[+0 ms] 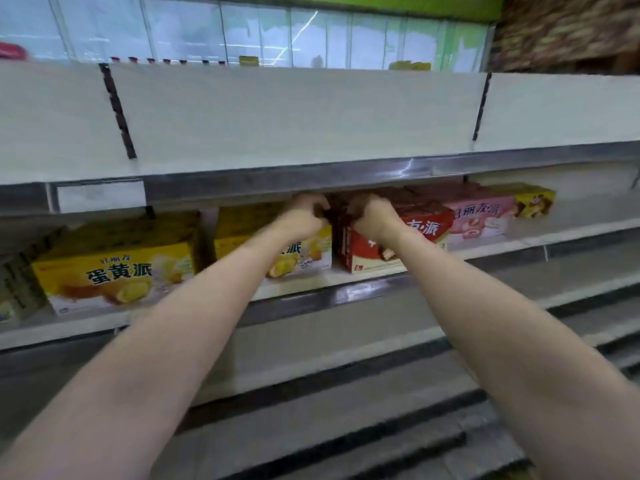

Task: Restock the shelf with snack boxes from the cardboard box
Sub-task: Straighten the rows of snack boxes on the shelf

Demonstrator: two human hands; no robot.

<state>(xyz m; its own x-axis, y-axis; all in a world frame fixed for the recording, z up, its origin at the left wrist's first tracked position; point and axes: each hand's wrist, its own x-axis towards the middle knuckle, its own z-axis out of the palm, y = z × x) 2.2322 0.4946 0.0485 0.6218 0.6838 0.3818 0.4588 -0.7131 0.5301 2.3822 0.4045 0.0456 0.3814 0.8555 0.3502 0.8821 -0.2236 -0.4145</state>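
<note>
Both my arms reach under the upper shelf to a red snack box (363, 252) standing on the middle shelf (519, 239). My left hand (304, 216) grips its top left corner, fingers curled. My right hand (372, 214) grips the top of the same box from the right. A yellow snack box (304, 258) sits just left of it, partly behind my left forearm. Another yellow box (114, 268) stands further left. A pink box (481, 218) and a small yellow box (533, 200) stand to the right. The cardboard box is out of view.
The white upper shelf (294, 112) overhangs the hands, with a metal front rail (346, 174). Lower shelves (346, 344) step down toward me. Bare shelf surface lies right of the pink box. More packs (17, 289) sit at the far left edge.
</note>
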